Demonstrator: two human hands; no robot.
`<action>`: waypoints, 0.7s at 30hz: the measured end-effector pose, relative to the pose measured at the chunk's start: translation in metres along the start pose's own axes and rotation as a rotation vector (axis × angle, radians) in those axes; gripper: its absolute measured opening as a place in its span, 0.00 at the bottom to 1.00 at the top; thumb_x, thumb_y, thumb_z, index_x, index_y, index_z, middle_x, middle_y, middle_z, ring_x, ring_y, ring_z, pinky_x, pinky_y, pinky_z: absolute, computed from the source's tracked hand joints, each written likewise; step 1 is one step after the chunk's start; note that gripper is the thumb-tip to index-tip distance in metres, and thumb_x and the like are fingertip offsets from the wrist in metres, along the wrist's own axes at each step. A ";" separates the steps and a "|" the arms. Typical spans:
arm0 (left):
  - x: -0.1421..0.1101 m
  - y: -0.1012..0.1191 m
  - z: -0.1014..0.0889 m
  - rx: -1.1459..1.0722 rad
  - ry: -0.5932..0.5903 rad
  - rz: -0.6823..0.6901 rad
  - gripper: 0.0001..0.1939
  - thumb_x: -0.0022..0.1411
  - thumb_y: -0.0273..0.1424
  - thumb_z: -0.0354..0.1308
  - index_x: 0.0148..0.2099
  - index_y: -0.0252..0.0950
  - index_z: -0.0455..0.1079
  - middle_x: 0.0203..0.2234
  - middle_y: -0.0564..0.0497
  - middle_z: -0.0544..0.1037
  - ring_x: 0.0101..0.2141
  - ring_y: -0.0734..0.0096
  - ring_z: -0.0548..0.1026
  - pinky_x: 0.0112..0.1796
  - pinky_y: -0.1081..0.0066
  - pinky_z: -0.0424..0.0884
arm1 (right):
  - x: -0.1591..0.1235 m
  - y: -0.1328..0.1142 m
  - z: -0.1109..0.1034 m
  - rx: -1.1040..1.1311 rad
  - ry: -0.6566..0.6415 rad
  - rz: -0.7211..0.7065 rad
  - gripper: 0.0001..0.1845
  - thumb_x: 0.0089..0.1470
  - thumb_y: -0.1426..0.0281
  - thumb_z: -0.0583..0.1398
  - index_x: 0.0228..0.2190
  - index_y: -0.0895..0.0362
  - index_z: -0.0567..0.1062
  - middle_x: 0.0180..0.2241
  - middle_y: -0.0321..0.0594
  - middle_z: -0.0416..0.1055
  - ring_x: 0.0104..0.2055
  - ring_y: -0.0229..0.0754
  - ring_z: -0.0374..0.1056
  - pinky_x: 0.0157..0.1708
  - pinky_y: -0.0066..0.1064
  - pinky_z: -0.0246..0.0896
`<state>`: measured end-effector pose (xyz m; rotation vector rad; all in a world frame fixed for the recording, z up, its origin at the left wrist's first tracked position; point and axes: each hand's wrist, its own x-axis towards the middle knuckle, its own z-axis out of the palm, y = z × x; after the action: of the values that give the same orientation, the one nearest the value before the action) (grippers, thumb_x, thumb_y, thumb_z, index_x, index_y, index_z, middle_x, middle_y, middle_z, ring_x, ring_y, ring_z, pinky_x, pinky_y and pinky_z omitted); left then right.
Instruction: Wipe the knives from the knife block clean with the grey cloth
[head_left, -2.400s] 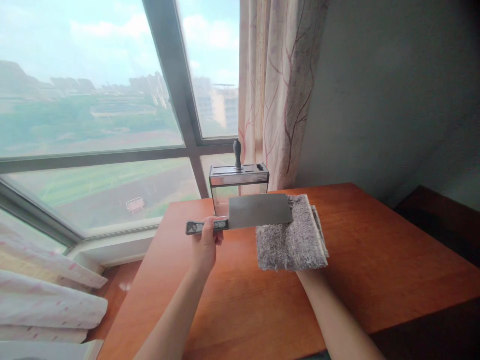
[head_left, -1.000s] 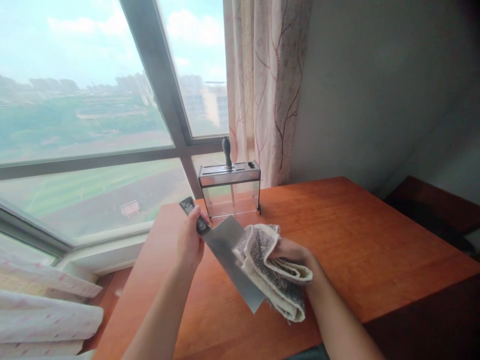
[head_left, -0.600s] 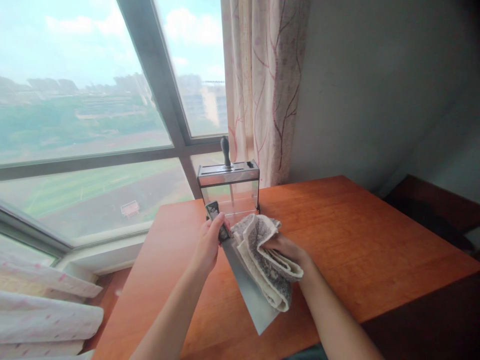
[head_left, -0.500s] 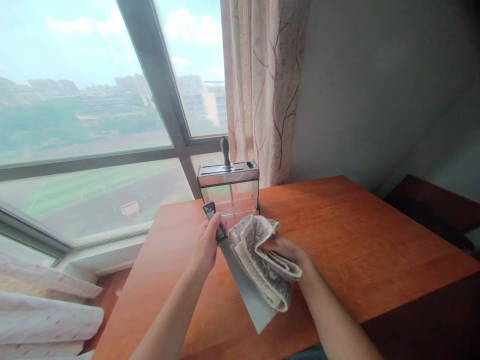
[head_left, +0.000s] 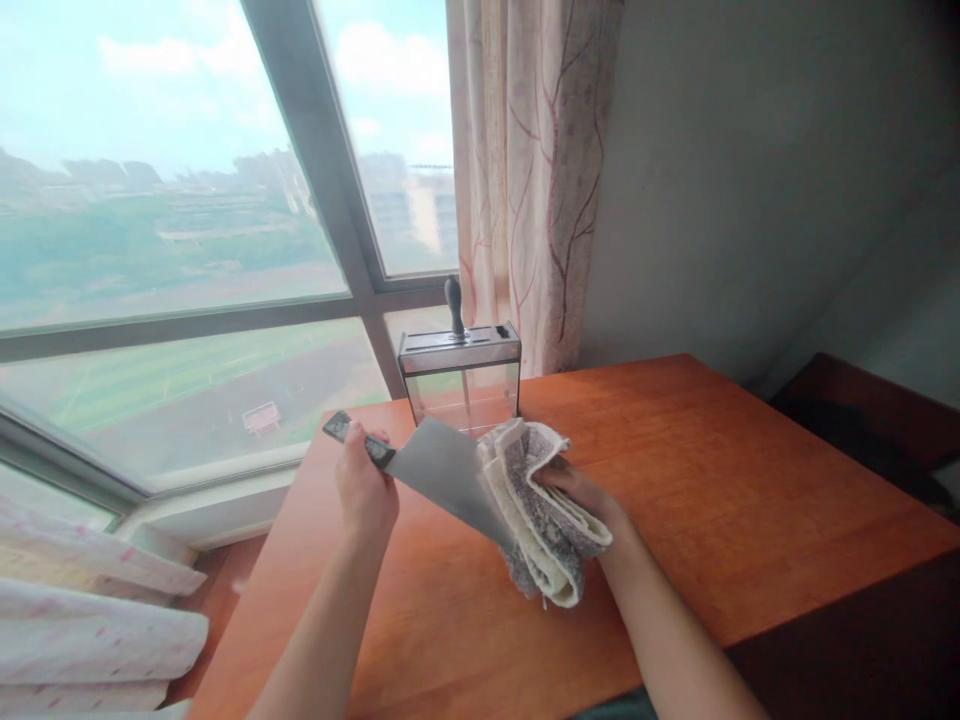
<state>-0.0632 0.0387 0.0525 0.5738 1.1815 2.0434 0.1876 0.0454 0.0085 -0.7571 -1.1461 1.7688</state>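
My left hand [head_left: 366,480] is closed round the dark handle of a cleaver [head_left: 442,475]. The broad grey blade points right and slopes down, and its far end is hidden by a folded grey and cream cloth [head_left: 540,520]. Gripping that cloth from the right is my right hand [head_left: 574,490], its fingers partly covered by the folds. Cloth and blade are held above the wooden table. Just behind them stands a clear-sided knife block [head_left: 459,350] with a metal top, from which one dark knife handle [head_left: 454,305] sticks up.
The reddish-brown table [head_left: 697,480] spreads under my hands. Large windows [head_left: 172,240] lie to the left, with a patterned curtain [head_left: 532,200] behind the knife block. A pale curtain [head_left: 97,635] hangs at the lower left, and a grey wall [head_left: 735,180] rises at the right.
My left hand has moved left with the cleaver, and the blade has swung from steeply downward to flatter. The cloth has shifted slightly right and covers the blade's far end.
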 end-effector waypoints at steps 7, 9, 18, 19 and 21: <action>-0.009 -0.007 0.001 0.004 0.140 0.065 0.17 0.54 0.45 0.55 0.27 0.35 0.64 0.17 0.59 0.66 0.16 0.79 0.62 0.18 0.77 0.57 | 0.002 0.005 0.007 0.320 0.140 0.115 0.20 0.40 0.62 0.65 0.37 0.55 0.74 0.32 0.38 0.78 0.38 0.51 0.74 0.41 0.42 0.68; -0.020 -0.011 0.004 0.018 0.033 0.035 0.17 0.55 0.44 0.56 0.27 0.34 0.66 0.13 0.59 0.63 0.15 0.79 0.61 0.19 0.76 0.58 | 0.003 0.007 0.008 0.386 0.217 0.120 0.18 0.42 0.60 0.64 0.36 0.55 0.74 0.30 0.39 0.78 0.37 0.52 0.74 0.39 0.43 0.69; -0.043 -0.022 0.010 0.090 -0.434 -0.270 0.19 0.55 0.44 0.58 0.35 0.30 0.72 0.19 0.48 0.75 0.22 0.68 0.75 0.19 0.75 0.54 | 0.018 0.004 -0.015 0.409 0.443 -0.318 0.15 0.51 0.54 0.57 0.37 0.47 0.76 0.35 0.35 0.78 0.42 0.47 0.72 0.44 0.41 0.67; -0.044 -0.023 0.010 0.100 -0.465 -0.306 0.20 0.54 0.44 0.58 0.36 0.30 0.72 0.20 0.47 0.76 0.24 0.66 0.76 0.19 0.75 0.55 | 0.019 0.001 -0.015 0.400 0.447 -0.386 0.16 0.51 0.53 0.56 0.37 0.46 0.76 0.36 0.35 0.78 0.44 0.46 0.71 0.46 0.40 0.66; -0.048 -0.027 0.011 0.105 -0.487 -0.352 0.21 0.54 0.45 0.59 0.37 0.30 0.72 0.23 0.45 0.78 0.27 0.63 0.78 0.20 0.75 0.55 | 0.018 -0.003 -0.014 0.405 0.426 -0.469 0.18 0.51 0.52 0.56 0.38 0.46 0.76 0.37 0.37 0.78 0.48 0.46 0.69 0.47 0.39 0.64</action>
<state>-0.0150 0.0177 0.0328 0.7979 1.0114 1.4449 0.1919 0.0679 0.0054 -0.5280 -0.5891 1.3006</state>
